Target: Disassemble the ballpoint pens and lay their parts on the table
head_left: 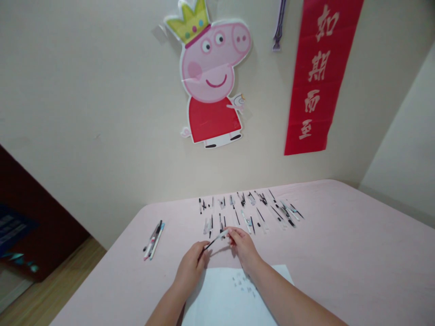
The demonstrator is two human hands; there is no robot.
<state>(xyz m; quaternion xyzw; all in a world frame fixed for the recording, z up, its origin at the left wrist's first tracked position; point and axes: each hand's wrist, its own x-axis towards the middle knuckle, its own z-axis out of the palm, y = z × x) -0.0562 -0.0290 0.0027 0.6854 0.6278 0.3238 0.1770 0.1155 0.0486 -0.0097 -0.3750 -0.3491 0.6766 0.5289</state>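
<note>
My left hand (194, 265) is closed on the dark end of a thin black pen refill (211, 243). Opposite it, the fingers of my right hand (242, 244) pinch a pale, see-through pen barrel (222, 234). Refill and barrel form one slanted line between my hands; how far one sits inside the other is too small to tell. Both hands are above the near side of the pink-covered table (340, 253). Under my forearms lies a white sheet of paper (217, 299), with several small grey marks or parts (243, 283) on it, partly hidden by my right arm.
Beyond my hands, several pen parts (251, 199) lie in two loose rows: barrels, refills and caps. A small bunch of pens (154, 240) rests at the left. The wall (118, 113) behind carries a pig cutout (214, 81) and a red banner (319, 77).
</note>
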